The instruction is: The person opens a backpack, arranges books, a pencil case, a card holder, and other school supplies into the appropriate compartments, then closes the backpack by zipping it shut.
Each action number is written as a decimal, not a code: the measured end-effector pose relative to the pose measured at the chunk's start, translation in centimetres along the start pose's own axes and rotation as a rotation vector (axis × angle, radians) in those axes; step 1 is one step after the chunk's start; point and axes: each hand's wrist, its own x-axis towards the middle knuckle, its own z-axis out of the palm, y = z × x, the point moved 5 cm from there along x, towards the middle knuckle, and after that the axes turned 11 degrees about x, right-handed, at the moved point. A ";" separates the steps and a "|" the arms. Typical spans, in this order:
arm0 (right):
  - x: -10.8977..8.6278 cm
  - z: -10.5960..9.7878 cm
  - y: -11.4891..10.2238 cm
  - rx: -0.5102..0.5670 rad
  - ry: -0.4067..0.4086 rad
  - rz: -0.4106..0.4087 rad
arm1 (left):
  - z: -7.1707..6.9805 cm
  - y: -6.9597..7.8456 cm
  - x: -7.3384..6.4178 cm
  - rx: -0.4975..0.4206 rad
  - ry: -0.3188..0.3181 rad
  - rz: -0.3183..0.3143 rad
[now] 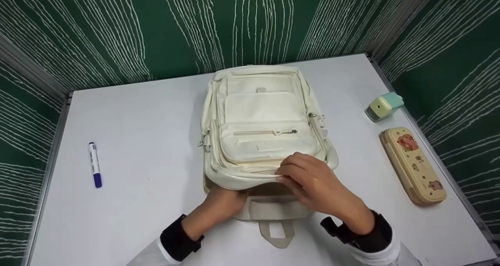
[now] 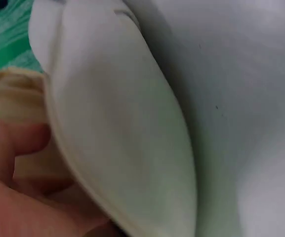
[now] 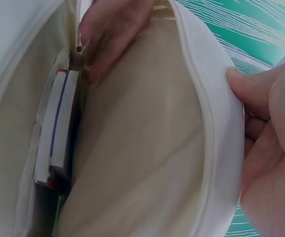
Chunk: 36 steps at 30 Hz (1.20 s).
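A cream backpack (image 1: 265, 109) lies on its back on the white table, its main compartment unzipped at the end nearest me. My right hand (image 1: 312, 182) pinches the edge of the front panel (image 3: 214, 113) between thumb and fingers and holds it up. Through the gap reaches my left hand (image 1: 224, 205), its fingers hidden from the head view. In the right wrist view that left hand (image 3: 115, 34) is against the beige lining (image 3: 142, 118), fingers loosely extended, holding nothing visible. Books (image 3: 58, 123) stand in an inner pocket, below the left hand in that view.
A marker (image 1: 95, 164) with a blue cap lies at the left on the table (image 1: 129, 141). Over on the right are a green and yellow pencil sharpener (image 1: 383, 106) and a yellow pencil case (image 1: 414, 166) with printed pictures. Green walls with white streaks surround the table.
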 end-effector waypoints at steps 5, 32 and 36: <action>-1.5 0.8 0.3 0.013 -0.029 0.060 | 0.9 3.4 -2.3 0.366 -0.005 0.404; -8.4 5.0 1.0 0.101 -0.010 0.184 | 3.8 7.4 -1.9 0.908 0.232 0.537; -7.9 3.5 1.7 0.114 0.023 0.230 | 3.9 6.9 -2.2 0.933 0.254 0.572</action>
